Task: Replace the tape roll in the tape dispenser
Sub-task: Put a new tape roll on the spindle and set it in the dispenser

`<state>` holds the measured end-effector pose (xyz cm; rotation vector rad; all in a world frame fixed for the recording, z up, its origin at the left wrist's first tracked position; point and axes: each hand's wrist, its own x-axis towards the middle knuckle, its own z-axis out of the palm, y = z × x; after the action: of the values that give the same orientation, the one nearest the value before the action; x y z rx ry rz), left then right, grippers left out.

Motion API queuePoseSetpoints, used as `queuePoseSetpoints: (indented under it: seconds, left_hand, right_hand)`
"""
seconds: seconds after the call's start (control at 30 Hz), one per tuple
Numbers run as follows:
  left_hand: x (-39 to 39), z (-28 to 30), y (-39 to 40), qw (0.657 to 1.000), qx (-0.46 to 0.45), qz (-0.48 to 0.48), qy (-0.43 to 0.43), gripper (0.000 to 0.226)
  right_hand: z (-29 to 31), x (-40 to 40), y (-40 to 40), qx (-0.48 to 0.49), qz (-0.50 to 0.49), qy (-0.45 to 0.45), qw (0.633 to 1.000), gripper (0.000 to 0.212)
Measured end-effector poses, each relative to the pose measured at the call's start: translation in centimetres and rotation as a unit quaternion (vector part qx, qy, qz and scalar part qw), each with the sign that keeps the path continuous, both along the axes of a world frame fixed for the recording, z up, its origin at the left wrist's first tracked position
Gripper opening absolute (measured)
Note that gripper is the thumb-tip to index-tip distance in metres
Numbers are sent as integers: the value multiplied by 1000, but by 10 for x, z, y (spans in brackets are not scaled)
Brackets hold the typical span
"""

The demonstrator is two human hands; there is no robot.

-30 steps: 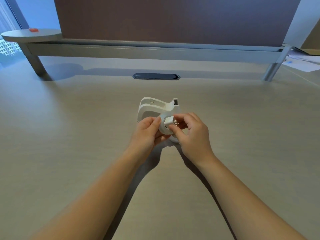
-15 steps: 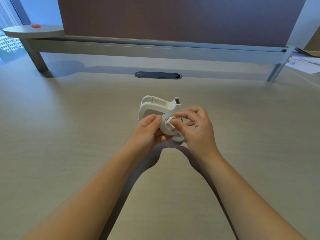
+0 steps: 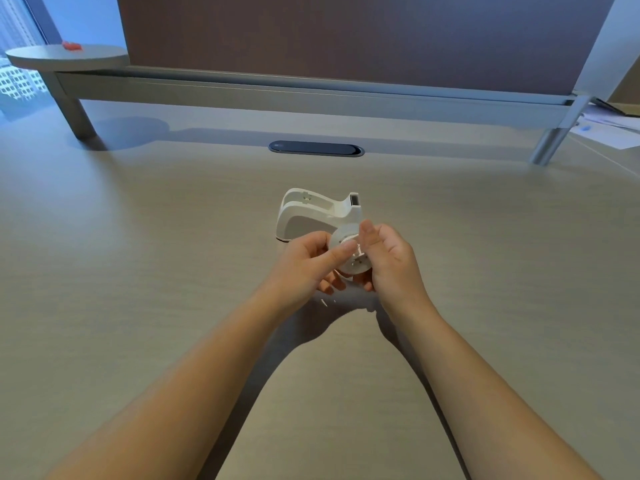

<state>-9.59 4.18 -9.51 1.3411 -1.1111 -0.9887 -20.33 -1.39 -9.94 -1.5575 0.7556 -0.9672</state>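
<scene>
A white tape dispenser stands on the desk at the centre, its roll bay open and empty on top, its cutter pointing right. Just in front of it, both hands hold a pale tape roll with a white core hub in its middle, lifted a little off the desk. My left hand grips the roll's left side, thumb laid across its face. My right hand holds the right side, thumb up at the roll's top edge. The roll's lower and right parts are hidden by fingers.
The wood-grain desk spreads wide on all sides. A dark cable grommet lies behind the dispenser. A metal rail on legs carries a partition screen along the back. Papers lie at the far right.
The white core that my right fingers pinched at the roll's middle now sits in the roll. My right hand has turned to grip the roll's right edge. Both hands dropped slightly toward me.
</scene>
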Motion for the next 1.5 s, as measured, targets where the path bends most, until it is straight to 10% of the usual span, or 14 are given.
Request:
queuePoseSetpoints:
  seconds: [1.1,1.5]
  left_hand:
    - [1,-2,-1,993,-70,94,-26,9]
    - [14,15,4,962,79,2,261,19]
  right_hand:
    - [-8,8,1,-83,-6,9,997,18]
    - [5,-7,0,-58,16,-8,998,24]
